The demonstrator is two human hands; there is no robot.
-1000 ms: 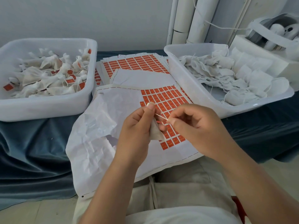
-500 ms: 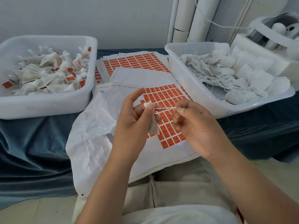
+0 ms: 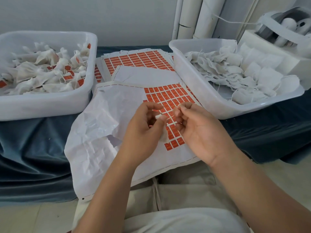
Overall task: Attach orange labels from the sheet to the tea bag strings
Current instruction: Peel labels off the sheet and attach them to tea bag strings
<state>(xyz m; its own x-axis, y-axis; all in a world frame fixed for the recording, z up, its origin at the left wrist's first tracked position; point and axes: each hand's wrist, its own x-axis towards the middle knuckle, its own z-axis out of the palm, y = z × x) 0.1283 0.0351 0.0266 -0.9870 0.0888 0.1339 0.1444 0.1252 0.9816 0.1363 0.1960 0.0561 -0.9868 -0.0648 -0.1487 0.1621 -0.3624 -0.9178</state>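
The left bin [image 3: 50, 106] has the done bags. The left hand [image 3: 144, 130] pinches a tea bag [image 3: 164, 136] over the sheet [image 3: 176, 158]. Its string [image 3: 170, 117] runs to the right hand [image 3: 198, 130], which pinches it with curled fingers. Pull the string tight, I think, so a label sticks on straight

Left hand [image 3: 143, 130], right hand [image 3: 202, 132], both curled.

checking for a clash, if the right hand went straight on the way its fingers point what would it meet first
Most likely the left hand: the right hand points leftward along the string toward the fingers holding the tea bag. Depth is unclear, so take that as probable.
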